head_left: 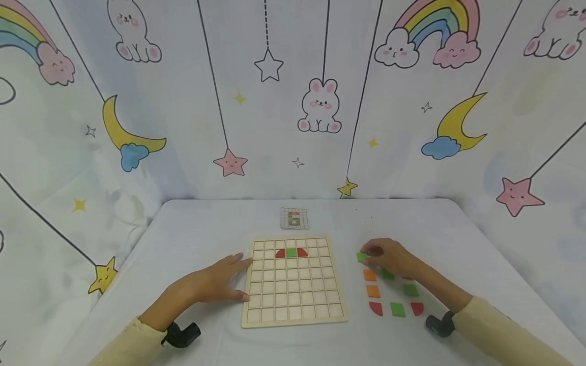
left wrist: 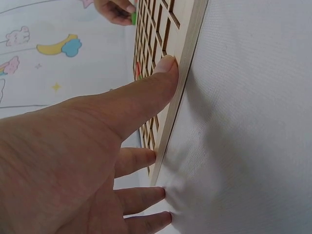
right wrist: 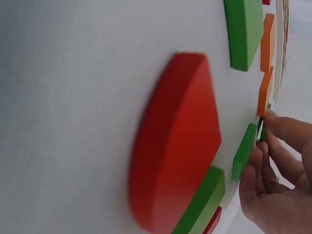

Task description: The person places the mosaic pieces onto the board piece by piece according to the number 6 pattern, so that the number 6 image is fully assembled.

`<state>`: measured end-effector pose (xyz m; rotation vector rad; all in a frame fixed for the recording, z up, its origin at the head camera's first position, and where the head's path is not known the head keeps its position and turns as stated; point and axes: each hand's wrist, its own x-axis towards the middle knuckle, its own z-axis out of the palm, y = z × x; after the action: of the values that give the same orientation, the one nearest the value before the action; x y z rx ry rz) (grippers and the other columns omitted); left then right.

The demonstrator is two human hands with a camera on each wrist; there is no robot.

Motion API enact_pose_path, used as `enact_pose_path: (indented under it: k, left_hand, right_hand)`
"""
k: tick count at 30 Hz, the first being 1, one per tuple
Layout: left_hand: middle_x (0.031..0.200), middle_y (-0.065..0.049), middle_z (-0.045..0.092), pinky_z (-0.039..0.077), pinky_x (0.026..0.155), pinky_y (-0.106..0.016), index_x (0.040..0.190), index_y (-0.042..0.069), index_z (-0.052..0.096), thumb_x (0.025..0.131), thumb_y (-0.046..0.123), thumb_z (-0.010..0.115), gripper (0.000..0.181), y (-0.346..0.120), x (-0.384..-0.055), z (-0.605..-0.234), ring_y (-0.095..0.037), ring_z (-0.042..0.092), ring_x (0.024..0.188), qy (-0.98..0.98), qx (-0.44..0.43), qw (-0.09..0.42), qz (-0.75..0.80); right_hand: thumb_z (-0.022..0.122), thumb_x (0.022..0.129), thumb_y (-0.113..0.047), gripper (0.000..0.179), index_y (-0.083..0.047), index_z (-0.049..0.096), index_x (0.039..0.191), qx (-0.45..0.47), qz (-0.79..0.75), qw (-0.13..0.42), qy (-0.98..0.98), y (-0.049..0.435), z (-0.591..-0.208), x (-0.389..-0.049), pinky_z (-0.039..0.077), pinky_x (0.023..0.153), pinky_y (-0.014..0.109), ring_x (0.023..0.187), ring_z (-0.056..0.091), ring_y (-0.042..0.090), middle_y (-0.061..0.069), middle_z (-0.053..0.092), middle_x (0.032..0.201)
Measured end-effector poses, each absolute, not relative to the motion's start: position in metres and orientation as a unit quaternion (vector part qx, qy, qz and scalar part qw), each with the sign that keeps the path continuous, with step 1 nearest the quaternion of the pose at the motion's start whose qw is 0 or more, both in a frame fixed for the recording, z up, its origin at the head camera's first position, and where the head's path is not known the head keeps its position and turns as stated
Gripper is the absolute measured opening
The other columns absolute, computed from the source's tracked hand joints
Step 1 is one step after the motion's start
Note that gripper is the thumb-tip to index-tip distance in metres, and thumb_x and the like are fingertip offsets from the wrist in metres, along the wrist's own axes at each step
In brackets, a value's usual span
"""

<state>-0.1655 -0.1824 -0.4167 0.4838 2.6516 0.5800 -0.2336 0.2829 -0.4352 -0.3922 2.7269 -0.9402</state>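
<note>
OK, grn sq [head_left: 361, 257] in R grip [head_left: 390, 255]

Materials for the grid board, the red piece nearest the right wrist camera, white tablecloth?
Board: looks like bare wood or plywood, matte; pale tan, faint lines along its edge in the left wrist view.
Red piece: painted wood or plastic, can't tell; even colour, smooth face, no visible grain.
Tablecloth: probably woven fabric, matte; fine surface texture shows close up.

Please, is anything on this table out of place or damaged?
Nothing stands out. In the wooden grid board, the green square sits neatly between two red quarter-circle pieces; I see no spill or damage.
</note>
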Motion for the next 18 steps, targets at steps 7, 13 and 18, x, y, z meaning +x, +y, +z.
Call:
enact_pose_path:
  k: [7,13,18]
  left_hand:
    - [0.172,-0.022,0.027,0.03,0.124,-0.064,0.164,0.017,0.039,0.088,0.053,0.083,0.095,-0.184,-0.166,-0.419,-0.044,0.026,0.159,0.944,0.167,0.195,0.207]
    - [0.173,-0.02,0.025,0.029,0.125,-0.063,0.165,0.018,0.038,0.089,0.054,0.082,0.095,-0.184,-0.168,-0.419,-0.042,0.024,0.16,0.944,0.162,0.201,0.204]
    - [0.172,-0.021,0.026,0.029,0.125,-0.064,0.165,0.017,0.038,0.089,0.053,0.082,0.095,-0.184,-0.168,-0.421,-0.043,0.024,0.159,0.943,0.166,0.2,0.206]
  right_hand:
    - [0.079,0.096,-0.021,0.024,-0.013,0.074,0.118,-0.156,-0.304,0.096,0.935,0.264,-0.435,-0.242,0.056,0.103,0.05,0.112,0.065,0.023,0.002,0.073,0.119]
    - [0.078,0.096,-0.018,0.022,-0.01,0.075,0.116,-0.19,-0.306,0.076,0.93,0.237,-0.43,-0.248,0.055,0.102,0.048,0.11,0.064,0.023,0.003,0.073,0.116]
    - [0.076,0.096,-0.014,0.02,-0.009,0.075,0.116,-0.212,-0.32,0.067,0.921,0.211,-0.424,-0.249,0.055,0.102,0.048,0.108,0.064,0.023,0.004,0.072,0.114]
